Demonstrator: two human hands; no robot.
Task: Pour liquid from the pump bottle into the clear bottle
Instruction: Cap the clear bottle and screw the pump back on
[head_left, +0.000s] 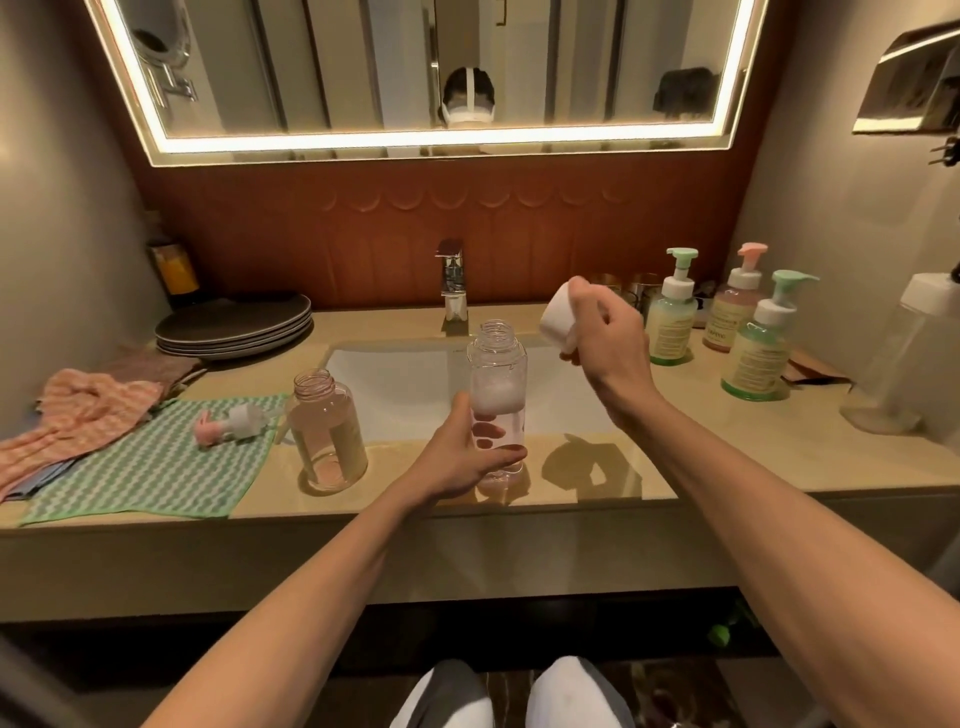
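Left hand (457, 457) grips tall clear plastic bottle (497, 374) upright; right hand (605, 338) holds small white round cap (555, 314) aside; steady base, unobstructed neck should aid pouring.

A lit mirror (363, 62) hangs on a brown panelled wall (363, 234) above a beige bench (753, 457) with a white sink (405, 384) and chrome tap (453, 280).

On counter (727, 457) before sink (405, 384): clear bottle (497, 364); pump bottle (327, 431) just left; plates (234, 327) behind.
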